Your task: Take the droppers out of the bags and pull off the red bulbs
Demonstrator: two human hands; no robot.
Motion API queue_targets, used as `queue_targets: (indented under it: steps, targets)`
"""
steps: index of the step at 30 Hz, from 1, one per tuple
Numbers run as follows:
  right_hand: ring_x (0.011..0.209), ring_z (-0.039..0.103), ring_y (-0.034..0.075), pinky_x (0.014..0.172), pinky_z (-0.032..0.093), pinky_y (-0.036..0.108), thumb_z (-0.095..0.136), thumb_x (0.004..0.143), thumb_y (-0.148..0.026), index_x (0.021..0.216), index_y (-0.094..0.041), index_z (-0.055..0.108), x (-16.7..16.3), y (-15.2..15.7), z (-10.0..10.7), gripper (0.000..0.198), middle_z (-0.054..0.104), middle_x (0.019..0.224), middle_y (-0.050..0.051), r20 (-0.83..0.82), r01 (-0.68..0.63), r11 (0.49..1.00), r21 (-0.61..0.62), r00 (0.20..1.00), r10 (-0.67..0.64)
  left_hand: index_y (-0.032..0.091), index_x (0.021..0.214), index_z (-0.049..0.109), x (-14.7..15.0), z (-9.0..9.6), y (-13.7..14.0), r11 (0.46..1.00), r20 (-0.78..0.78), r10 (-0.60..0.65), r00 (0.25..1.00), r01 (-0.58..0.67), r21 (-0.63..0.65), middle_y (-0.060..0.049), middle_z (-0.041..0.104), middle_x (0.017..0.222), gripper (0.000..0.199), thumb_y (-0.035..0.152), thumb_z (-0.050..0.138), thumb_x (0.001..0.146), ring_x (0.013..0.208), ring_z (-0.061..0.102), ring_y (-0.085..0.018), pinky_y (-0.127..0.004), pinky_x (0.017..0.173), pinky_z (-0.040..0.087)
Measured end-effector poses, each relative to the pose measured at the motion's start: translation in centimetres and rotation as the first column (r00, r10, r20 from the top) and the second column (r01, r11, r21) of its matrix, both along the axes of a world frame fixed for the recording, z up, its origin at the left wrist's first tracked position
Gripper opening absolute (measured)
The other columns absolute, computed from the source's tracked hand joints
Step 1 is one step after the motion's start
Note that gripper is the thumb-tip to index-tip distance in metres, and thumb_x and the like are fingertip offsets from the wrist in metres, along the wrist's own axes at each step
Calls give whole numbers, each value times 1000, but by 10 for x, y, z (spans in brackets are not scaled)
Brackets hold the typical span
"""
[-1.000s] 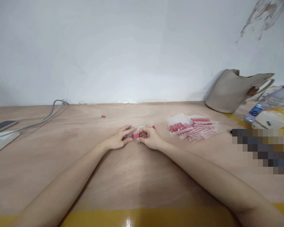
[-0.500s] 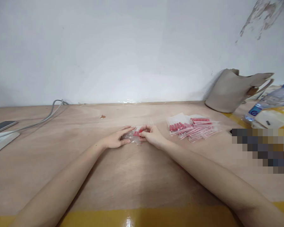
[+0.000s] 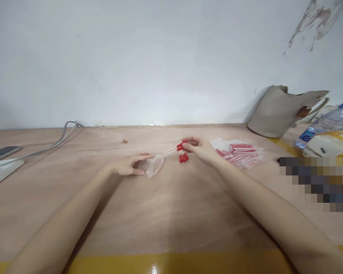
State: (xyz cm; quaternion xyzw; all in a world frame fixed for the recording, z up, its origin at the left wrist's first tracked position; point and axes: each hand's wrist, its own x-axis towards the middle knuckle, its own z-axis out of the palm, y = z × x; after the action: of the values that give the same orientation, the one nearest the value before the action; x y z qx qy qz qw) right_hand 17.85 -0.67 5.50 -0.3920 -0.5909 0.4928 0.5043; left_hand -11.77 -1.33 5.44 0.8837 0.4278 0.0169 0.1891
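Note:
My left hand rests on the wooden table and pinches a small clear plastic bag. My right hand grips several thin white sticks with red caps; their far ends still reach toward the bag's mouth. A few red caps hang or lie just below the right hand's fingers. Right of that hand lies a pile of clear bags filled with red pieces.
A beige bucket bag leans at the wall on the right, beside a water bottle and a white packet. A phone, a white power strip and a grey cable lie at the left. Yellow tape lines the near edge.
My right hand has moved right and away, drawing the red-capped sticks out of the clear bag. My left hand slid slightly left, keeping the bag down on the table.

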Motion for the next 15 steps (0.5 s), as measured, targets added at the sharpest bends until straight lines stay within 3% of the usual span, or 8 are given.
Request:
queue_targets:
  steps: [3,6,8,10,13,15]
  targets:
    - [80,64,15,79,51,32,62,72,-20,91,-15,60,17,8,6,20,68,84,5,35,138,959,248,988,-151,32,130,40,-13,9,0,997,-31,75,997,-74,21,-1,29,143,66,59,54,71,130,29,-26,-40,104,28]
    - [88,63,16,85,48,34,56,78,-23,96,-17,61,18,9,-4,19,67,91,5,159,177,847,501,943,-291,30,130,41,-8,12,-4,965,-18,242,970,-239,108,-1,31,142,63,58,47,74,128,32,-26,-37,101,33]
    - [92,61,17,87,46,35,49,83,-21,99,-20,62,12,7,-16,20,66,96,5,322,70,765,640,880,-349,23,127,46,4,10,-7,922,-23,339,941,-327,207,-6,37,138,57,55,40,80,127,34,-26,-37,101,33]
    - [98,57,18,89,44,35,42,86,-16,104,-19,61,5,5,-26,26,64,104,7,501,-126,688,715,778,-379,17,121,52,19,6,-11,889,-63,369,928,-332,317,-10,44,131,52,50,35,83,124,37,-28,-39,101,32]
    - [102,53,21,89,43,35,37,86,-9,110,-15,58,-5,2,-36,32,59,111,12,667,-354,607,711,610,-427,14,110,57,40,1,-19,870,-136,386,912,-311,382,-15,50,121,45,42,34,84,114,45,-32,-43,94,37]
    - [98,52,21,87,43,35,35,88,-9,109,-14,58,-10,1,-37,32,60,108,13,724,-431,593,680,524,-450,12,105,57,49,0,-25,880,-163,418,894,-354,318,-18,53,113,43,41,31,86,104,52,-32,-43,86,42]
